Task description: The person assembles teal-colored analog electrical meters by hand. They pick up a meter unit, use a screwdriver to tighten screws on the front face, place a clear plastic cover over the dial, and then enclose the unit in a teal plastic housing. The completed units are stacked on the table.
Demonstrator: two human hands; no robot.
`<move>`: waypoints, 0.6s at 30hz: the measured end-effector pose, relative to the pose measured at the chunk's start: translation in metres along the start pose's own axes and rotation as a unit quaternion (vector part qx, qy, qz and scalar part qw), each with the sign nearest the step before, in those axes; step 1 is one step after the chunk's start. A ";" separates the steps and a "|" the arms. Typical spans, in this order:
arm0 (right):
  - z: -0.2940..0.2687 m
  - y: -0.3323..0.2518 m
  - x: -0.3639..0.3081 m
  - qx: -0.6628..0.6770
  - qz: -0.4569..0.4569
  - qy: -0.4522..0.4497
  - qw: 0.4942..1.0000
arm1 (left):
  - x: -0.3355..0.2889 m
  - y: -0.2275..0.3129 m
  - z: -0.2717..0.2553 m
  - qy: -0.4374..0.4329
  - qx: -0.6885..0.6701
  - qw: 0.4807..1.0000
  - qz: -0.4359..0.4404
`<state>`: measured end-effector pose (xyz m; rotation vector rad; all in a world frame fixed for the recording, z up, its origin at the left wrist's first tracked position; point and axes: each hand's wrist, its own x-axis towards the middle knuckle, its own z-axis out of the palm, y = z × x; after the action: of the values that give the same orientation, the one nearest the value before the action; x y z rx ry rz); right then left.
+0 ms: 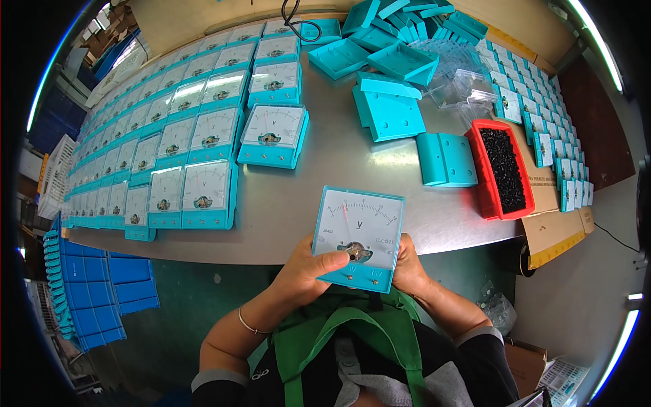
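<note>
Meter [360,234] held between curled left hand [306,273], curled right hand [408,267].

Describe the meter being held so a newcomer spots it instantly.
Start at the metal table and go to the middle of its near edge. There the person's left hand and right hand hold a teal-edged meter with a white dial. Unlike the similar meters in rows at the table's left, it is in both hands, left thumb over its lower front.
</note>
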<state>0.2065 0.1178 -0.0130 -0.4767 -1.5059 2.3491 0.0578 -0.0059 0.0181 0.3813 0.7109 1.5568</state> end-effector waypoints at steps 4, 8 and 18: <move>0.003 -0.001 -0.001 -0.034 -0.011 0.016 0.999 | 0.000 0.000 -0.003 0.007 -0.004 1.000 -0.004; 0.004 0.003 -0.001 -0.040 -0.020 0.020 0.999 | 0.000 0.000 -0.006 0.007 -0.016 1.000 -0.008; 0.004 -0.002 0.001 -0.040 -0.005 0.005 0.999 | -0.002 0.002 -0.008 0.004 -0.025 1.000 -0.013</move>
<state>0.2034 0.1157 -0.0096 -0.4970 -1.5992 2.2819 0.0514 -0.0092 0.0132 0.3275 0.6805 1.5493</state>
